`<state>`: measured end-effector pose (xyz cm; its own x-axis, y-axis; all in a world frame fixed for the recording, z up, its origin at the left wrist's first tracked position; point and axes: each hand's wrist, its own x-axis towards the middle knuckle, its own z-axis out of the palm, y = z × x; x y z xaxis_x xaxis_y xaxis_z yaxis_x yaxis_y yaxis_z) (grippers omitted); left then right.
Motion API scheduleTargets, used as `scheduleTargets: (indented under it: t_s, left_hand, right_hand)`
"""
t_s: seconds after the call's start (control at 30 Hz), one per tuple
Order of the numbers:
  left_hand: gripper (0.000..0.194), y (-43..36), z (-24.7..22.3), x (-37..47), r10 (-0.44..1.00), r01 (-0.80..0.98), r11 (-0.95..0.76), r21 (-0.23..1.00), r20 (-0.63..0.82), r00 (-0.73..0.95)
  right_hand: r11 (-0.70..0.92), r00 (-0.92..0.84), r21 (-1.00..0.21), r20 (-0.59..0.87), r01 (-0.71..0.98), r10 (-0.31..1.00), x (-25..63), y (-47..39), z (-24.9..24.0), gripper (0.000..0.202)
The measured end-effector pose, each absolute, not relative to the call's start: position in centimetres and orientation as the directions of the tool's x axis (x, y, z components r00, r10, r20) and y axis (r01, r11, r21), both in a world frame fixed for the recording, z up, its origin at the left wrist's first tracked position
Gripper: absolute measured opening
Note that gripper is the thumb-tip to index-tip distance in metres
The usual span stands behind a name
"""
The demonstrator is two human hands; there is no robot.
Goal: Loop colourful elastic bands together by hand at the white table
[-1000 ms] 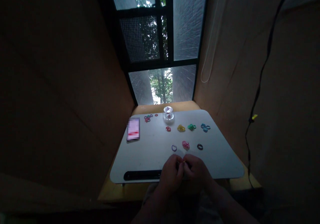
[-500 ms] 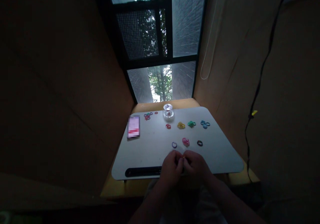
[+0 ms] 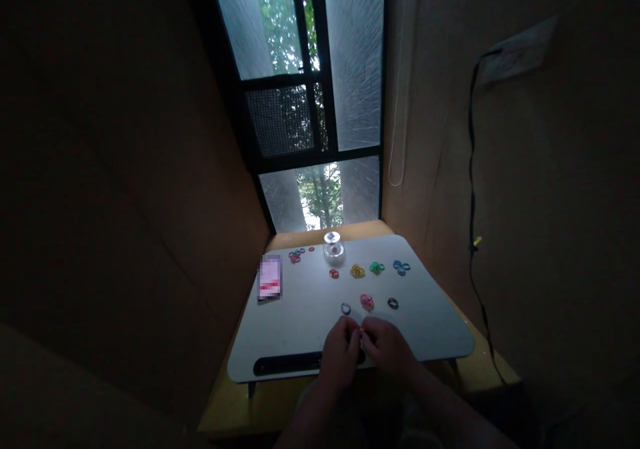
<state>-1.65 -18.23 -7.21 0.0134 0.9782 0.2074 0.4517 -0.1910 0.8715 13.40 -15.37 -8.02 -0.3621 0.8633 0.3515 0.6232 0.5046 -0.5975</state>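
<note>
My left hand point(image 3: 341, 349) and my right hand point(image 3: 384, 343) meet over the near edge of the white tray table point(image 3: 295, 329). Both are closed in a pinch, fingertips close together, on a small yellow band point(image 3: 361, 329) that barely shows between them. Just beyond the hands lie a lavender hair tie point(image 3: 346, 309), a pile of pink hair ties point(image 3: 367, 301) and a dark hair tie point(image 3: 393, 303). Farther back sit red hair ties point(image 3: 334, 273), a yellow pile point(image 3: 357, 271), a green pile point(image 3: 376, 267) and a blue group point(image 3: 401, 267).
An open clear round container point(image 3: 334, 251) stands at the back. Mixed hair ties point(image 3: 296, 255) and a single red one point(image 3: 311, 249) lie to its left. A blurred pink-screened device point(image 3: 270, 277) rests at the left edge. A black slot point(image 3: 285, 365) runs along the front. A cable point(image 3: 472, 169) hangs at right.
The camera view has tilted upward and turned right, so the table sits lower in the picture. My hands stay together at the near edge, and the yellow band shows slightly more between the fingertips.
</note>
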Motion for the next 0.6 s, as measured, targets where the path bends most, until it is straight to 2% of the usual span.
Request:
scheduleTargets:
  t_s: [0.6]
  left_hand:
    - [0.009,-18.19,-7.26,-1.67,0.975,0.470,-0.200,0.860,0.221,0.010]
  right_hand:
    - [0.517,-0.348,-0.576,0.385,0.633,0.855,13.30,-15.40,-7.96,0.020]
